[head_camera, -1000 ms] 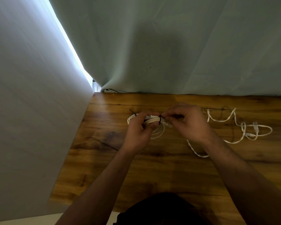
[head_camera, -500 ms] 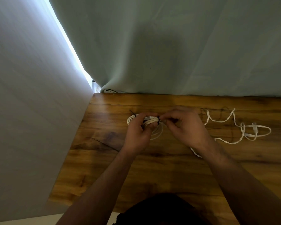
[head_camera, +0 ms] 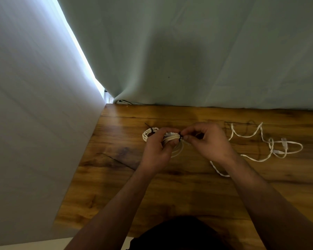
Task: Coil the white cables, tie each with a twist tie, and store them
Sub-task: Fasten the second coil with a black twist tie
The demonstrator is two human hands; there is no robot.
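The left hand [head_camera: 157, 148] is closed around the coiled white cable [head_camera: 146, 135], fingers curled over the top of the bundle and thumb underneath, holding it just above the wooden table [head_camera: 170, 186]. The coil sits left of centre, nearer the table's far edge than its near edge. The right hand [head_camera: 210, 141] has its fingers curled, and its thumb and forefinger pinch a black twist tie [head_camera: 180, 138] wrapped round the right side of the coil, directly beside the left thumb. A second black tie [head_camera: 152, 130] is wrapped round the left side of the coil, with one end sticking out toward the far edge. Whether either tie is fully twisted shut cannot be told. A loose white cable [head_camera: 247, 136] lies uncoiled on the table toward its right edge, running in slack bends from under the right wrist out to two small white connectors. It lies apart from the coil. A pale curtain [head_camera: 188, 60] hangs along the far edge, and a plain wall [head_camera: 34, 123] borders the left edge.
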